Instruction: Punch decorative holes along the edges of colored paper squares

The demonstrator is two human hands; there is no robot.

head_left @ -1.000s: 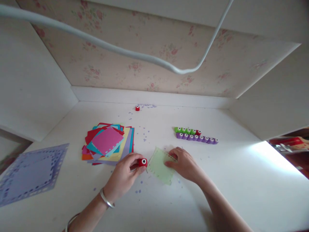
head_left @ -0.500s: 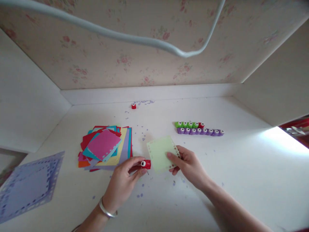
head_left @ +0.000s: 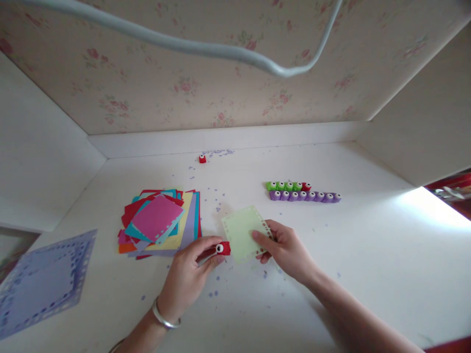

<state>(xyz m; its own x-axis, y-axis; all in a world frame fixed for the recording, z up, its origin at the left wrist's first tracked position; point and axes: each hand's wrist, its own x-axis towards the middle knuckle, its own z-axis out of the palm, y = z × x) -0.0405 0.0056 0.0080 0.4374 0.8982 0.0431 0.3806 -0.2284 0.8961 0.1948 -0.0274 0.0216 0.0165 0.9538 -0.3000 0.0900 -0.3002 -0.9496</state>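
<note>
Between the thumb and fingers of my left hand point(head_left: 196, 257) is a small red craft punch point(head_left: 224, 248) with a white round button. My right hand point(head_left: 283, 247) pinches the right edge of a pale green sheet of paper point(head_left: 241, 230), thumb on top. Rows of small punched holes run along the sheet's edges. The punch is close by the sheet's left edge; I cannot tell whether the paper sits in its slot. My left wrist wears a silver bangle point(head_left: 165, 316).
A pile of coloured paper point(head_left: 158, 218) lies left of my hands, with punched purple sheets point(head_left: 44, 284) further left. Rows of green punches point(head_left: 281, 186) and purple punches point(head_left: 301, 196) stand at the right. Another red punch point(head_left: 202, 159) and purple paper bits point(head_left: 221, 153) lie by the wall.
The green sheet has turned slightly and shifted a little left against the red punch. Both hands keep their hold. The whole view has tilted slightly.
</note>
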